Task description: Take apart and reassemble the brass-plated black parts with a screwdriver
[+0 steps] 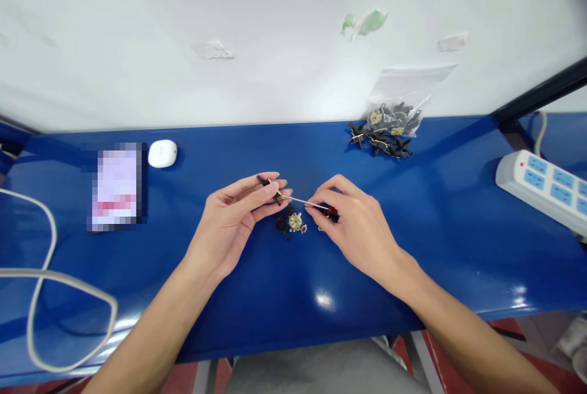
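Near the middle of the blue table, my left hand (pixel 233 213) pinches a small black part (pixel 276 199) with a bit of brass colour on it. My right hand (pixel 355 216) is closed on the red and black handle of a screwdriver (pixel 300 200). Its thin metal shaft points left, and the tip meets the black part at my left fingertips. Just below the shaft lie a round brass-coloured disc (pixel 295 221) and several small black and copper pieces. Another small piece shows partly beside my right fingers.
A clear bag of black parts (pixel 403 114) and a loose pile (pixel 383 142) lie at the back right. A power strip (pixel 545 186) is far right. A white case (pixel 162 153), a blurred phone-like object (pixel 117 186) and a white cable (pixel 55 275) are left.
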The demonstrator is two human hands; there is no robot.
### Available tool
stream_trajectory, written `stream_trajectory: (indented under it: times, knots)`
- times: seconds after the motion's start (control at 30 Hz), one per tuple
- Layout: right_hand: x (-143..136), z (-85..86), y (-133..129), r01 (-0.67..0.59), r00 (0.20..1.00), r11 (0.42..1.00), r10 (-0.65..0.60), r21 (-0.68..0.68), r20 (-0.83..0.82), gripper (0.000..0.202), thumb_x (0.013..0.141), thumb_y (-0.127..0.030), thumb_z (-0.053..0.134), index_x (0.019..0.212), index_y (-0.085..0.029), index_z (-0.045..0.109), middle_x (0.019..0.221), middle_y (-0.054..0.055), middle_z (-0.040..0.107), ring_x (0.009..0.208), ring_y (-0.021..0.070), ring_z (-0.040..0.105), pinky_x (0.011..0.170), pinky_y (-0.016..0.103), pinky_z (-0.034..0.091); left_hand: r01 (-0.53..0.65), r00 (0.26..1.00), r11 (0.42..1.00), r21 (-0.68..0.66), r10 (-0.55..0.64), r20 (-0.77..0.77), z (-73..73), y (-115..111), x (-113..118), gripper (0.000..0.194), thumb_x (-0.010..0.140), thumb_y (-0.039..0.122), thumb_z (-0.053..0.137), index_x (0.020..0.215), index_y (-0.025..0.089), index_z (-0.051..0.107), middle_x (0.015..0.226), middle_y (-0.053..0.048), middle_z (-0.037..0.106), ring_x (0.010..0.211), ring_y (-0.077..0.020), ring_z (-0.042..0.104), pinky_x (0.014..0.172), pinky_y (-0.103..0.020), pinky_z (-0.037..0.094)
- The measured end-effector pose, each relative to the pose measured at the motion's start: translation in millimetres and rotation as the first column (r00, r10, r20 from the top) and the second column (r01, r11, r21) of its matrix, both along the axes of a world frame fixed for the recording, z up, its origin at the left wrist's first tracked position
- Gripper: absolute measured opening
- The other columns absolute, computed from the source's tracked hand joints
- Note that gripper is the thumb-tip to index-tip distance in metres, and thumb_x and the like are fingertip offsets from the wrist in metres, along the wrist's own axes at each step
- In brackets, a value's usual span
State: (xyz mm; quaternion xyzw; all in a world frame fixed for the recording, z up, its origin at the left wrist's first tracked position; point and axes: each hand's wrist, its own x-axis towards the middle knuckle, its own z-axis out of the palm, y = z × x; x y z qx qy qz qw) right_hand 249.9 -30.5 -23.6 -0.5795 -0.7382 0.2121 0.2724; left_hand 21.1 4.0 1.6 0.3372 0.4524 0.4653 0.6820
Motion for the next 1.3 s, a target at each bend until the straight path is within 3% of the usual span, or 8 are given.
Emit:
stream_trajectory:
  times: [0.33,0.57,0.67,0.77,0.87,0.97,1.07,1.3]
  knots:
    - [-2.6,-0.3,-0.4,0.005,0.999,0.999,-0.007,-0.047,-0.041,0.011,0.11,-0.019,0.074,0.106,-0.022,0.084,0.114,0.006,0.075,0.074,0.0153,0.068,0.072,0.035,0.053,-0.019,1.0,1.0,0.023,0.019,-0.02,-0.9,-0.7,1.2,0.017,0.09,0.019,0.102,0.106,0.02,0.097,0.114,-0.009,0.092,0.115,-0.0288,0.088,0.104,-0.038,0.075]
    - [3.5,10.6,2.2,0.081,0.968,0.996,-0.09,-0.046,-0.234,0.013,0.105,-0.032,0.084,0.114,-0.024,0.084,0.1,0.002,0.074,0.076,0.0168,0.065,0.072,0.034,0.049,-0.036,0.998,0.998,0.058,0.039,-0.051,-5.8,0.7,-0.1,0.018,0.094,0.024,0.1,0.112,0.021,0.096,0.115,-0.008,0.093,0.112,-0.0262,0.089,0.107,-0.038,0.073]
    - [8.9,15.4,2.5,0.137,0.92,0.989,-0.148,-0.056,-0.363,0.023,0.115,-0.041,0.068,0.117,-0.024,0.082,0.076,-0.003,0.064,0.064,0.0151,0.057,0.062,0.032,0.043,-0.012,0.998,0.997,0.071,0.017,-0.061,-4.8,-0.4,0.0,0.018,0.095,0.025,0.1,0.112,0.023,0.096,0.118,-0.008,0.093,0.114,-0.0264,0.088,0.108,-0.038,0.072]
    - [13.4,17.7,2.8,0.158,0.853,0.985,-0.17,-0.066,-0.493,0.031,0.12,-0.03,0.048,0.123,-0.023,0.078,0.065,-0.007,0.054,0.056,0.0139,0.05,0.056,0.031,0.038,0.043,0.997,0.996,0.079,-0.037,-0.074,-2.2,-2.5,0.8,0.017,0.095,0.025,0.1,0.112,0.023,0.097,0.12,-0.008,0.092,0.111,-0.0247,0.088,0.105,-0.035,0.072]
    - [16.2,19.8,3.9,0.134,0.775,0.989,-0.147,-0.068,-0.614,0.018,0.112,-0.024,0.061,0.123,-0.023,0.075,0.066,-0.008,0.056,0.058,0.0135,0.054,0.056,0.03,0.039,0.107,0.991,0.991,0.086,-0.1,-0.085,0.0,-4.0,1.9,0.018,0.095,0.027,0.1,0.113,0.024,0.097,0.117,-0.008,0.093,0.104,-0.0239,0.089,0.1,-0.034,0.072]
    - [17.8,22.0,5.2,0.12,0.704,0.991,-0.13,-0.063,-0.698,0.004,0.104,-0.025,0.078,0.106,-0.023,0.077,0.072,-0.006,0.065,0.057,0.0113,0.052,0.052,0.029,0.035,0.151,0.986,0.984,0.093,-0.143,-0.09,1.1,-4.7,2.4,0.018,0.093,0.027,0.102,0.11,0.024,0.097,0.117,-0.009,0.093,0.103,-0.0263,0.09,0.097,-0.034,0.073]
    - [18.3,23.3,5.4,0.133,0.658,0.99,-0.128,-0.053,-0.742,0.016,0.101,-0.028,0.086,0.09,-0.023,0.076,0.072,-0.005,0.066,0.054,0.0087,0.045,0.05,0.029,0.032,0.174,0.982,0.98,0.094,-0.165,-0.09,2.0,-5.6,2.3,0.016,0.091,0.026,0.103,0.105,0.023,0.097,0.117,-0.01,0.094,0.104,-0.029,0.091,0.094,-0.034,0.074]
    - [15.7,29.0,3.4,0.14,0.669,0.989,-0.131,-0.048,-0.732,0.017,0.097,-0.023,0.09,0.085,-0.023,0.079,0.068,-0.005,0.066,0.054,0.0093,0.049,0.051,0.028,0.038,0.179,0.98,0.98,0.088,-0.17,-0.104,4.7,-6.8,2.4,0.014,0.091,0.027,0.102,0.103,0.023,0.095,0.117,-0.011,0.095,0.105,-0.0323,0.092,0.092,-0.037,0.075]
